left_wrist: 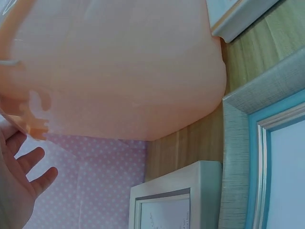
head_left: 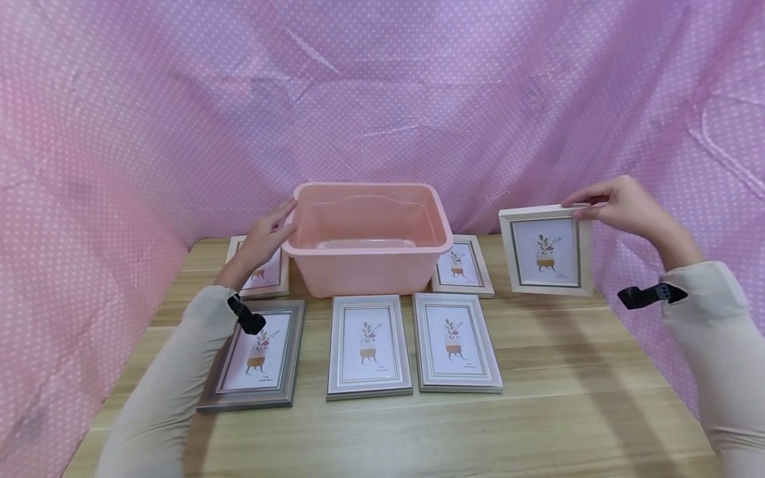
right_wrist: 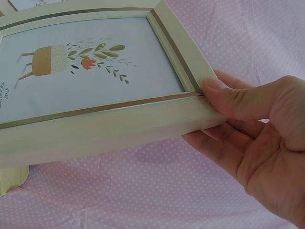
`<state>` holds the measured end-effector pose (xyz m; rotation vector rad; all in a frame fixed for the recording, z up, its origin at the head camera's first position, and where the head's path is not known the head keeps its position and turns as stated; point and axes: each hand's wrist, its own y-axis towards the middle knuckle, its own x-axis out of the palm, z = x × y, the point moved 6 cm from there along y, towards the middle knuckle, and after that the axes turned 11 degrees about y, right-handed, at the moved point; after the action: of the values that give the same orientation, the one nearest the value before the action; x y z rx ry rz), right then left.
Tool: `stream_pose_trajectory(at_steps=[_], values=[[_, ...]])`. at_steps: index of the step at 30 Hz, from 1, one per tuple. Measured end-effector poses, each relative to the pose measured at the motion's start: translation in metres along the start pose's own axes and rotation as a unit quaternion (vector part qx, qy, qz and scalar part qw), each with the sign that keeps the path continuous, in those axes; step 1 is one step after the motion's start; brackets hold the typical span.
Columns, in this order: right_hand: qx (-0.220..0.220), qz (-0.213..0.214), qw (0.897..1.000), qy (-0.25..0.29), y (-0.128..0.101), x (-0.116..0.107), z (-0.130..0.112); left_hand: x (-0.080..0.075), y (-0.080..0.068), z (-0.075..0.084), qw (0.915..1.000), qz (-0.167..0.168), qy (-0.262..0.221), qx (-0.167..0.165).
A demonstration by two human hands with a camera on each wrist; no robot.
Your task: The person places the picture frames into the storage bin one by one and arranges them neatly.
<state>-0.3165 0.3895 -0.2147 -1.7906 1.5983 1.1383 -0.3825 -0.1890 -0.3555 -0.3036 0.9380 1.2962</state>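
An empty pink plastic tub [head_left: 367,265] stands at the back middle of the wooden table [head_left: 568,398]. My left hand [head_left: 279,224] rests with straight fingers against the tub's left rim; the left wrist view shows the tub wall [left_wrist: 119,71] above those spread fingers [left_wrist: 28,164]. My right hand [head_left: 592,204] holds a cream picture frame [head_left: 546,251] upright in the air, right of the tub, by its top right corner. In the right wrist view the thumb [right_wrist: 228,98] presses the front of the frame [right_wrist: 95,86] and the fingers lie behind it.
Flat on the table lie a grey-brown frame [head_left: 257,355], a white frame [head_left: 367,345] and a grey frame [head_left: 457,342] in front of the tub. Further frames lie at the back left [head_left: 263,275] and back right [head_left: 461,265]. Pink dotted cloth [head_left: 382,86] encloses the table.
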Motion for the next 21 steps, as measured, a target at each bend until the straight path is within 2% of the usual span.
stream_pose_trajectory(at_steps=[8,16,21], values=[[-0.002,0.013,1.000,0.019,0.002,-0.002,-0.007,0.002,0.000,0.003,0.9999,0.011,-0.010,0.007],[-0.004,0.021,0.999,0.024,0.008,0.003,-0.012,-0.008,-0.010,0.031,0.9983,0.033,-0.044,0.016],[0.000,0.010,0.999,0.033,0.011,0.007,-0.011,-0.009,-0.012,0.034,0.9971,0.047,-0.057,0.016]])
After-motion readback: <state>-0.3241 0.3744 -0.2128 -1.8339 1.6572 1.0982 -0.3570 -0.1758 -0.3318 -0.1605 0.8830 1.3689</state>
